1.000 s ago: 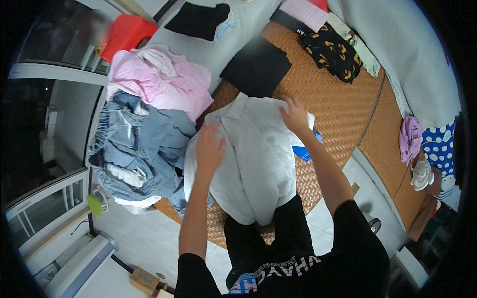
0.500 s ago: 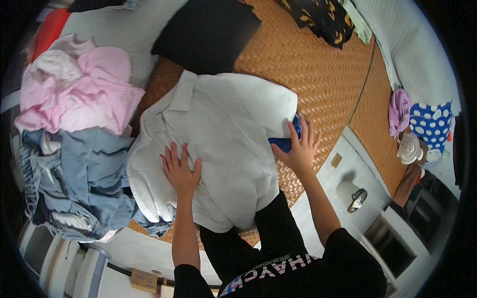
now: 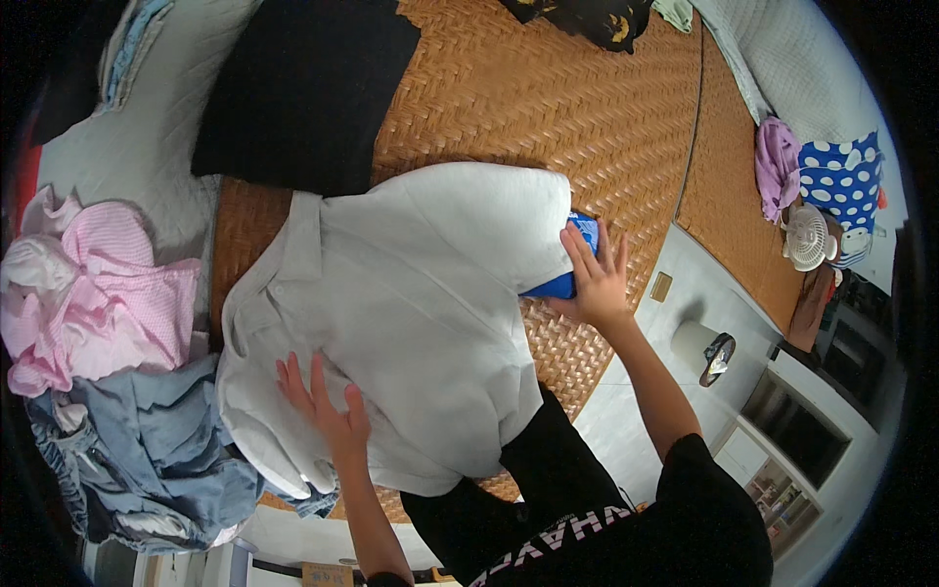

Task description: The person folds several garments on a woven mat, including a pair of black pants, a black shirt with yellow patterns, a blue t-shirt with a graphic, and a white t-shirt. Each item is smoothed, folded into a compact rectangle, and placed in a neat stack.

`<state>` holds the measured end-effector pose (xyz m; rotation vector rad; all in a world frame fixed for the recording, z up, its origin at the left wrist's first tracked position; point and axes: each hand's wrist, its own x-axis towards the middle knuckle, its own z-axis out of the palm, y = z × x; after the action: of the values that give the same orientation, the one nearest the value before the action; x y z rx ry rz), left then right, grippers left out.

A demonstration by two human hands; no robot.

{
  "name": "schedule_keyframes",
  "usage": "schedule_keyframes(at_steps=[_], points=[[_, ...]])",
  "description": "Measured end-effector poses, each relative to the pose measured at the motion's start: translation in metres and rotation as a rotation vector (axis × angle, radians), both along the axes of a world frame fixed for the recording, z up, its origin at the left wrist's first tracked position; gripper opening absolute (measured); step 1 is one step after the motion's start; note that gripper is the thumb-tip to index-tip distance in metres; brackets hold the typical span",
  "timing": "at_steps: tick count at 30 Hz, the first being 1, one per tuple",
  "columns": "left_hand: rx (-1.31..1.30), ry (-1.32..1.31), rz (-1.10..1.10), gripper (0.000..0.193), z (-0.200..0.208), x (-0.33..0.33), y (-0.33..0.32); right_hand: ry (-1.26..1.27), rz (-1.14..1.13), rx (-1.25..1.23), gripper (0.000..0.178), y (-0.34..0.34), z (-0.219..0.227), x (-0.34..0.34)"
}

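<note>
A light grey-white collared shirt lies spread on the woven mat, its lower part close to my legs. Over the shirt's left part is my left hand, fingers spread and holding nothing; whether it touches the cloth I cannot tell. At the right sleeve end, my right hand rests with stretched fingers on a flat blue thing, perhaps a packet. That blue thing is partly covered by the shirt and by my fingers, so its kind does not show.
Pink clothing and blue denim clothing lie heaped at left. Beyond the shirt is folded black cloth on the woven mat. At far right stand a small white fan and a polka-dot bag; a bin is on the floor.
The view has shifted, so the clothes piles sit further left and lower. My left hand has moved nearer the shirt's lower left. My right fingers have closed up somewhat over the blue thing.
</note>
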<state>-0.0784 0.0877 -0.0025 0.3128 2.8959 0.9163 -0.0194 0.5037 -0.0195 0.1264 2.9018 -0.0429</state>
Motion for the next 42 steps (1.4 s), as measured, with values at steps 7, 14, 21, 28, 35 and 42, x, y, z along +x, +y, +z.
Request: schedule_keyframes(at_steps=[7,14,21,28,35,42], points=[[0.511,-0.364,-0.252,0.058,0.148,-0.019,0.091,-0.036,0.035,0.039,0.11,0.031,0.004,0.012],[0.634,-0.45,-0.385,0.056,0.155,-0.025,0.131,0.28,-0.942,-1.009,0.09,0.029,0.018,0.011],[-0.029,-0.133,-0.35,0.055,-0.002,-0.069,0.128,0.094,-1.335,-1.03,0.055,0.02,0.019,-0.009],[-0.272,0.154,-0.37,0.061,-0.07,-0.073,0.108,0.166,-1.119,-1.128,0.039,0.013,0.01,-0.003],[-0.273,0.075,-0.318,0.058,-0.074,-0.073,0.102,0.118,-1.06,-1.219,0.022,0.055,0.019,0.012],[-0.29,-0.02,-0.33,0.058,-0.069,-0.07,0.105,0.112,-0.69,-0.613,0.034,0.101,0.165,-0.088]])
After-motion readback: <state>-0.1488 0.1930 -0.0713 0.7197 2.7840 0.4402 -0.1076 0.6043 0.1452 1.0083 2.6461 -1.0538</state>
